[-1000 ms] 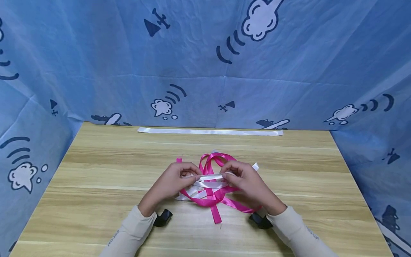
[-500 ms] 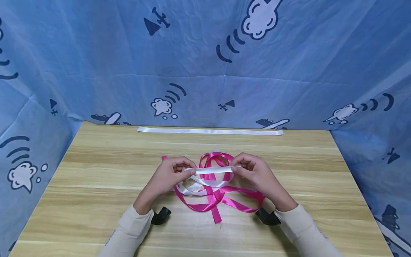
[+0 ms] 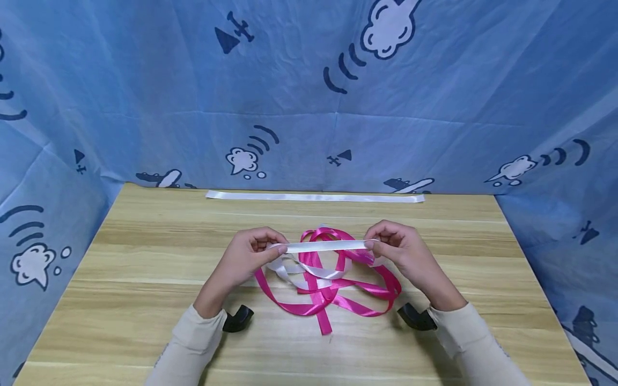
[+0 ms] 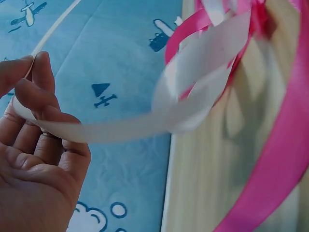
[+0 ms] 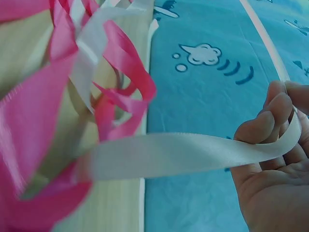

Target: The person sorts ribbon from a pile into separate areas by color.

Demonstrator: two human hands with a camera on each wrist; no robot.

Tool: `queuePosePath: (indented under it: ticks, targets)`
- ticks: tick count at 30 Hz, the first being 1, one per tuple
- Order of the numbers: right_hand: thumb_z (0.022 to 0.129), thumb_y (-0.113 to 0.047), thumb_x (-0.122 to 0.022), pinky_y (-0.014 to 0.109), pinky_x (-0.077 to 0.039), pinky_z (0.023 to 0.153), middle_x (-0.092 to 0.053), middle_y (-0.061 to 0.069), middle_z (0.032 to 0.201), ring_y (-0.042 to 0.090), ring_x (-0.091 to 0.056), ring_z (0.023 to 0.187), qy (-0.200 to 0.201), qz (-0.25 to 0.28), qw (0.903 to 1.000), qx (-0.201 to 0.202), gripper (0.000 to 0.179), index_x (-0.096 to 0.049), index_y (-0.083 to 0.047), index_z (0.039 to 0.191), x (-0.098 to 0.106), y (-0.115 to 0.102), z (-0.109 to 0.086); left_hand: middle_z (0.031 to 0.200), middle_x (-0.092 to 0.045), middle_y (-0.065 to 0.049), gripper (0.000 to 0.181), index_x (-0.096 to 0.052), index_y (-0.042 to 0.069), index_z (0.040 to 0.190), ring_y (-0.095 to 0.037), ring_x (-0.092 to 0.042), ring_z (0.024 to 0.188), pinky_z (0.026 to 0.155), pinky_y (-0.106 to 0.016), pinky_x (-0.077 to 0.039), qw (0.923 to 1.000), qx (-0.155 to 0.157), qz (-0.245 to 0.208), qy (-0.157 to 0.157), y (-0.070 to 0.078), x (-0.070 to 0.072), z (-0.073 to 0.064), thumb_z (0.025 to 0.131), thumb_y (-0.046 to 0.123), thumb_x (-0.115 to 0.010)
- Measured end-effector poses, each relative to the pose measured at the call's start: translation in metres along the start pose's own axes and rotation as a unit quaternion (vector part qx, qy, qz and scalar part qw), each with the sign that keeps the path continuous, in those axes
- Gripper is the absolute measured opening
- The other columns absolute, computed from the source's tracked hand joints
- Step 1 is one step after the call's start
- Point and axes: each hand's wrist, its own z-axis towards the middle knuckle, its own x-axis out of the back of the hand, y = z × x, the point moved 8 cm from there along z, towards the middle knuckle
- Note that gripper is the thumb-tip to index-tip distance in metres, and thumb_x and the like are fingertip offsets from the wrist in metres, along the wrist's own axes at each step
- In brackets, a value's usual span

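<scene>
A white satin ribbon (image 3: 325,246) is stretched nearly level between my two hands, above a loose tangle. My left hand (image 3: 248,252) pinches it between thumb and forefinger; in the left wrist view its tail (image 4: 111,131) runs past the curled fingers back to the pile. On the other side my right hand (image 3: 405,252) pinches the ribbon the same way, and a white tail (image 5: 159,157) trails from the palm in the right wrist view. Beneath lies a pink ribbon (image 3: 294,309) in wide loops, mixed with white ribbon loops (image 3: 285,271).
Along the back edge of the wooden table (image 3: 145,279) lies a separate straight white ribbon (image 3: 314,198). A blue printed cloth (image 3: 289,69) rises behind the table and on both sides. Black wrist cameras (image 3: 238,319) hang under both wrists.
My hands have moved apart and away from me, lengthening the taut white span between them. The pink and white loops below have spread wider. The ribbon at the back stays put.
</scene>
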Motion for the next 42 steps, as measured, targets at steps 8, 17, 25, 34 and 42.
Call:
queuePosePath:
  ticks: [8, 17, 25, 34, 42]
  targets:
    - [0.100, -0.006, -0.068, 0.030, -0.050, 0.068, -0.062, -0.002, 0.080, 0.018, -0.056, 0.073, 0.044, 0.000, 0.9987, 0.025, 0.005, -0.068, 0.000, 0.102, 0.029, -0.008, -0.004, 0.093, -0.073, -0.002, 0.013, -0.078, 0.004, 0.104, -0.012, -0.055, 0.073, 0.064, -0.021, -0.047, 0.9989, -0.025, -0.016, 0.036, 0.013, 0.017, -0.001, 0.093, 0.011, -0.079]
    - [0.100, 0.000, -0.067, 0.028, -0.049, 0.067, -0.063, -0.001, 0.078, 0.017, -0.054, 0.072, 0.078, 0.020, 0.9963, 0.028, 0.004, -0.070, -0.002, 0.100, 0.053, -0.010, -0.009, 0.095, -0.074, 0.002, 0.013, -0.077, 0.005, 0.105, -0.015, -0.060, 0.079, 0.068, -0.023, -0.051, 0.9979, -0.030, -0.016, 0.055, 0.017, 0.033, -0.005, 0.095, 0.012, -0.078]
    - [0.099, 0.006, -0.064, 0.027, -0.048, 0.065, -0.064, -0.001, 0.078, 0.016, -0.054, 0.070, 0.088, 0.064, 0.9929, 0.048, 0.008, -0.070, 0.000, 0.098, 0.067, -0.010, -0.010, 0.089, -0.073, 0.011, 0.013, -0.075, -0.002, 0.105, -0.010, -0.057, 0.076, 0.066, -0.021, -0.047, 0.9947, -0.044, -0.023, 0.091, 0.021, 0.055, -0.011, 0.095, 0.007, -0.075]
    - [0.097, 0.008, -0.065, 0.025, -0.048, 0.066, -0.065, -0.001, 0.078, 0.015, -0.054, 0.070, 0.095, 0.092, 0.9895, 0.058, 0.005, -0.068, 0.005, 0.097, 0.074, -0.009, -0.010, 0.091, -0.073, 0.010, 0.016, -0.074, -0.004, 0.105, -0.011, -0.063, 0.088, 0.072, -0.021, -0.054, 0.9903, -0.039, -0.043, 0.126, 0.014, 0.074, -0.019, 0.096, 0.009, -0.076]
    - [0.098, 0.007, -0.066, 0.024, -0.049, 0.066, -0.066, -0.001, 0.079, 0.014, -0.055, 0.071, 0.104, 0.081, 0.9897, 0.055, 0.005, -0.069, 0.003, 0.098, 0.082, -0.005, -0.010, 0.093, -0.072, 0.012, 0.007, -0.075, 0.003, 0.102, -0.010, -0.062, 0.085, 0.073, -0.020, -0.055, 0.9865, -0.036, -0.026, 0.158, 0.011, 0.092, -0.027, 0.096, 0.006, -0.076]
